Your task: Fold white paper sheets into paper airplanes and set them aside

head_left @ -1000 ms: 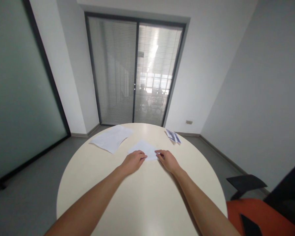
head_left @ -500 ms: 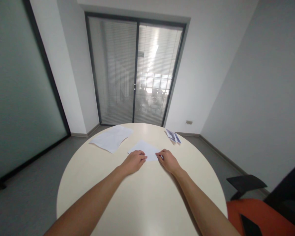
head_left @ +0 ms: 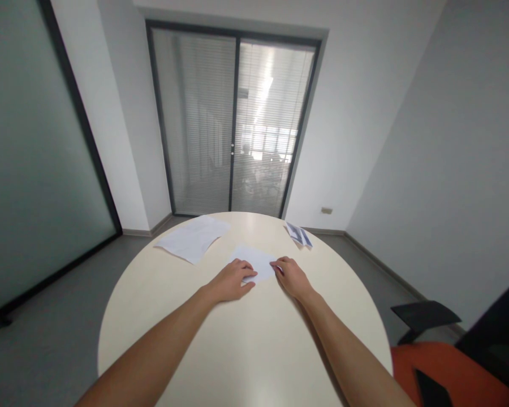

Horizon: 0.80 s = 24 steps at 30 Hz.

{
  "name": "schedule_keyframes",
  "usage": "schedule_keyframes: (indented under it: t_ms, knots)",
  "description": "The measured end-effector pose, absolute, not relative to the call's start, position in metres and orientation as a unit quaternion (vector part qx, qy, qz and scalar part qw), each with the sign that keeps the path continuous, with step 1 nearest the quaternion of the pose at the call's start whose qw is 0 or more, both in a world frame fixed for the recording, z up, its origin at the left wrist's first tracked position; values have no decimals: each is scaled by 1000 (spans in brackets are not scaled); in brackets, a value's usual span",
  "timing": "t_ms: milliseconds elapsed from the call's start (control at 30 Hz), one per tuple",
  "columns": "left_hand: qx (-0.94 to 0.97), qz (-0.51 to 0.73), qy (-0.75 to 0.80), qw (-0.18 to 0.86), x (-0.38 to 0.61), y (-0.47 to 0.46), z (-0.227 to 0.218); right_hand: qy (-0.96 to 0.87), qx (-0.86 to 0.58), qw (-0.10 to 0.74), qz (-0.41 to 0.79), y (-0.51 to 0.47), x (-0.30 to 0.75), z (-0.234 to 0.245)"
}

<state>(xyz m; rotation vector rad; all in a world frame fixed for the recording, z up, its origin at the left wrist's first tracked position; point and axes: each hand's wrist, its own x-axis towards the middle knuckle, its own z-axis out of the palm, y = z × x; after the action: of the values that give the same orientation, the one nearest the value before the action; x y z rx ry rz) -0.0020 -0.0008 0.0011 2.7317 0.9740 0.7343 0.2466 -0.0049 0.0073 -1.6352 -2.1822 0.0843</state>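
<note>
A small white sheet of paper (head_left: pixel 258 262) lies on the round cream table (head_left: pixel 246 345), past the middle. My left hand (head_left: pixel 230 280) rests on the sheet's near left part, fingers stretched out and lying flat on it. At the paper's right edge, my right hand (head_left: pixel 291 276) has its fingers curled together and pinches that edge. Both forearms reach in from the near side of the table.
A larger loose stack of white sheets (head_left: pixel 194 238) lies at the table's far left. A small folded printed paper (head_left: pixel 299 234) sits at the far right rim. An orange and black chair (head_left: pixel 458 367) stands at the near right. Closed glass doors with blinds are beyond.
My left hand has slid a little to the right, further onto the small sheet. The sheet's visible part has shrunk and shifted right. My right hand has hardly moved.
</note>
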Motion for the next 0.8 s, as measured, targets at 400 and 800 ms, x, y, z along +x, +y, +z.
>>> schedule_keyframes:
  t_ms: [400, 800]
  knots:
    - [918, 250, 292, 98, 1, -3, 3, -763, -626, 163, -11, -10, 241, 7]
    - [935, 225, 264, 79, 4, -13, 10, -764, -638, 69, 65, -11, 241, 6]
